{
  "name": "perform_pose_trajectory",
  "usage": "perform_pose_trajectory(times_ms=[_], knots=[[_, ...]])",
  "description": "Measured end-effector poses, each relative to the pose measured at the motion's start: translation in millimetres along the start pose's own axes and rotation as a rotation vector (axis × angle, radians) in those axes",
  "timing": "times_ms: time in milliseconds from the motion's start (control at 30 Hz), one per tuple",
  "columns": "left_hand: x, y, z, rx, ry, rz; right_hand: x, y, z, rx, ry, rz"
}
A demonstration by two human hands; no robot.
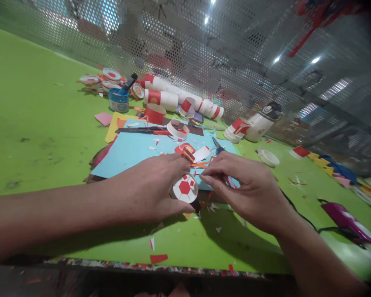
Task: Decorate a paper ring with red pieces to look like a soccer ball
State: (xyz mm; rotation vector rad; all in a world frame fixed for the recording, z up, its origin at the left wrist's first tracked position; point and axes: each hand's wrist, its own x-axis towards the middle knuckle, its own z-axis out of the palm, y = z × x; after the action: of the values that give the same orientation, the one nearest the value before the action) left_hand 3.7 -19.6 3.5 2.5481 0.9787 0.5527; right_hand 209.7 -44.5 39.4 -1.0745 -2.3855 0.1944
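My left hand point(157, 185) grips a small white paper cup point(191, 196), its round base turned up and bearing a red hexagon with smaller red pieces near the rim. Just right of it, my right hand point(244, 185) has thumb and forefinger pinched together; whatever is between the tips is too small to name. Scissors point(218, 145) show beyond the right hand, partly hidden by it. Light blue paper point(136, 152) lies beneath and beyond both hands, with red and white paper scraps point(201, 154) and a white paper ring point(177, 129) on it.
A blue jar point(118, 101) stands at the back left beside decorated discs point(111, 74). Stacked paper cups point(160, 100) lie along the back. A white container point(262, 123) is at the right rear, and a purple device point(349, 220) with a black cable lies at the right.
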Motion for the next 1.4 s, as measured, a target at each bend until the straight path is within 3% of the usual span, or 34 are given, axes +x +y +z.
perform_pose_trajectory(times_ms=[267, 633, 1000, 1233, 1400], knots=[[2, -4, -3.8, -0.090, 0.003, 0.047, -17, -10, -4, -0.019, -0.090, 0.004], [2, 0, -6.8, -0.190, -0.045, -0.026, -26, -8, 1, -0.206, -0.175, -0.046], [-1, 0, -7.5, -0.187, 0.001, 0.013, -25, -7, 1, -0.202, -0.125, -0.027], [2, 1, -8.6, -0.198, -0.046, -0.028, -26, -10, 1, -0.220, -0.189, -0.022], [2, 4, -10.5, -0.218, -0.058, -0.022, -25, -9, 3, -0.209, -0.162, -0.035]])
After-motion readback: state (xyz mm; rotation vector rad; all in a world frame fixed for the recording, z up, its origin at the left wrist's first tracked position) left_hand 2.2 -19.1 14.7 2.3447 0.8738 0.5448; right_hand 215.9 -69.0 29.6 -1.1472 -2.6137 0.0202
